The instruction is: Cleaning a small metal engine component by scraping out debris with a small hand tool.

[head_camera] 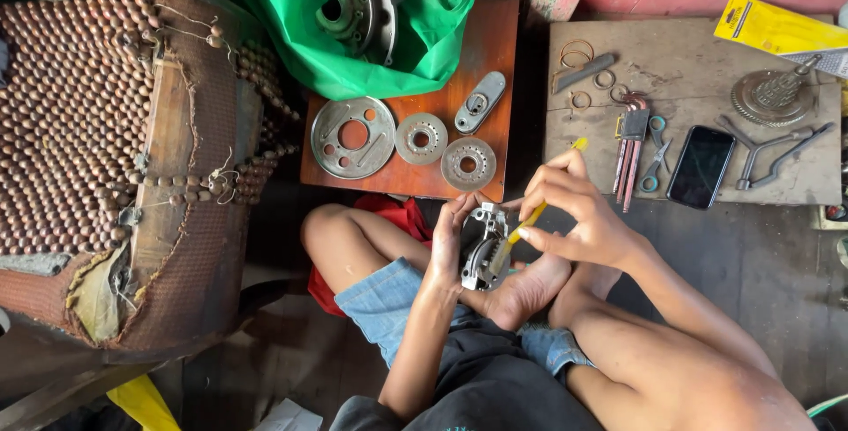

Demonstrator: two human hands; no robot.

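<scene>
My left hand (452,241) grips a small grey metal engine part (481,245) held over my lap, fingers wrapped round its left side. My right hand (572,212) holds a yellow-handled screwdriver (530,219), its tip down in the part and its handle end pointing up past my fingers. I sit on the floor with knees apart, a foot under the part.
A brown board (495,34) ahead carries a large round metal plate (353,137), two smaller discs (421,138), an oval cover (480,102) and a green bag (291,16) of metal parts. On the right, a grey slab (689,51) holds a phone (700,166), scissors, rings and tools. A beaded seat (79,122) is at left.
</scene>
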